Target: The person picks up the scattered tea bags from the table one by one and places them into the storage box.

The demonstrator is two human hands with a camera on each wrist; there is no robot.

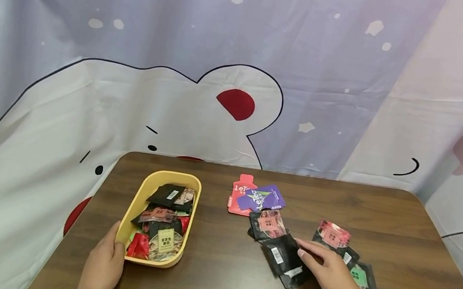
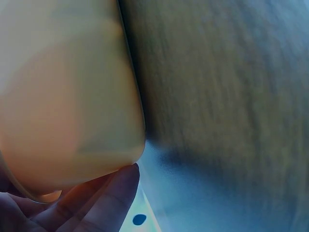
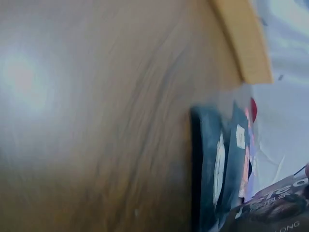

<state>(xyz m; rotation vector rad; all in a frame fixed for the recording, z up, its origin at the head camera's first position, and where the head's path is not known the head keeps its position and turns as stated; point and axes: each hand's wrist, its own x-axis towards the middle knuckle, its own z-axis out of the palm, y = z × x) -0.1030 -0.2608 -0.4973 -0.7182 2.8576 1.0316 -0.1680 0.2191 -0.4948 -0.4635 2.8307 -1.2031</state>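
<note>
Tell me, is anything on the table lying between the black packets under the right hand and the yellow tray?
Nothing visible does. The right hand rests on the black packets, and only bare table lies between them and the yellow tray, which the left hand holds at its near corner. The red and purple pouches lie farther back.

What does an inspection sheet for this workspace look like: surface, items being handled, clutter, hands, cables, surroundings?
Surface: dark brown wooden table, bare at the far right.
Handled items: yellow oval plastic tray heaped with small sachets; overlapping black foil sachets on the table.
Clutter: red and purple pouches behind them; pink-labelled and green-labelled sachets by the right wrist.
Hands: left hand grips the tray's near rim; right hand rests with extended fingers on the black sachets.
Cables: nothing seen.
Surroundings: lilac curtain with a white cartoon bear print.
</note>
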